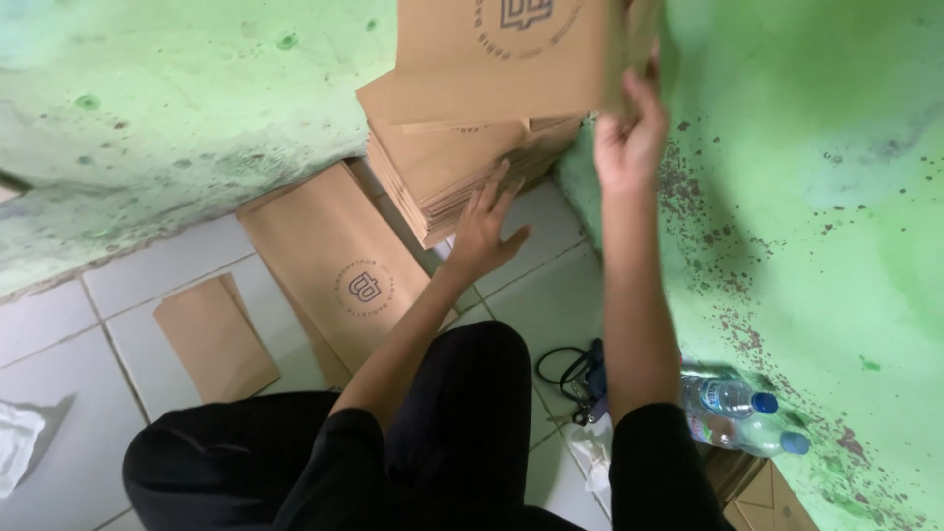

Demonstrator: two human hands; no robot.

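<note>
My right hand is raised against the green wall and grips the edge of a brown paper bag with a round printed mark, held above a stack. My left hand rests with spread fingers against the front side of the stack of flat brown paper bags, which stands in the corner on the tiled floor. I sit on the floor in black clothing, knees up.
A large brown bag with a round mark lies flat on the white tiles, a smaller plain one to its left. Two plastic bottles with blue caps and a black cable lie by the right wall. White cloth sits far left.
</note>
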